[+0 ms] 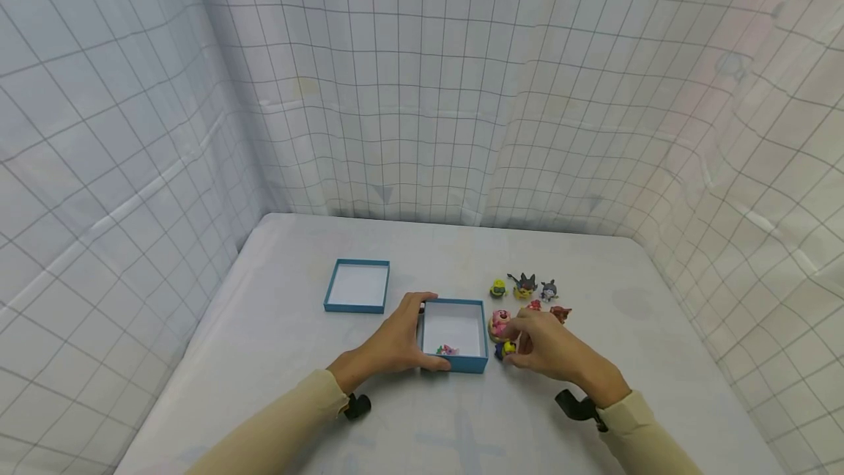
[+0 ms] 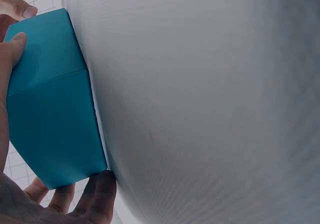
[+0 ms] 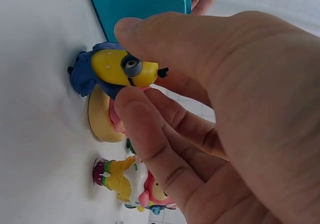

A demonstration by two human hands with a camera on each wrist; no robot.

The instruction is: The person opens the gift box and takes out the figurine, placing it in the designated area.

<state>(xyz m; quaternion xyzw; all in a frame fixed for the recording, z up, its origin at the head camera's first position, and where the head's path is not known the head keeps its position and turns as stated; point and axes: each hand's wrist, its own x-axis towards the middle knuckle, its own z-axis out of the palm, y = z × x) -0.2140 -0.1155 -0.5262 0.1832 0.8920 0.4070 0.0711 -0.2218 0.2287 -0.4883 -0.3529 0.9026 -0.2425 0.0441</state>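
Observation:
My left hand (image 1: 398,339) grips a blue open-topped box (image 1: 469,364) from its left side, thumb along the front wall and fingers at the back corner. Inside the white-lined box lies a small pink and green figurine (image 1: 447,350). Just right of the box, my right hand (image 1: 554,347) pinches a yellow and blue minion figurine (image 3: 112,67) between thumb and forefinger. The minion is upright, its base down by the table. Behind it, a pink bear-like figurine (image 1: 500,319) on a tan base is partly covered by the right hand.
A matching blue lid (image 1: 356,308) lies inside-up at the back left. Beyond the right hand stand more figurines: a green and yellow one (image 1: 498,289), a black-eared yellow one (image 1: 524,286), a grey one (image 1: 549,289) and a reddish-brown one (image 1: 560,313). White gridded curtains (image 1: 422,94) enclose the table.

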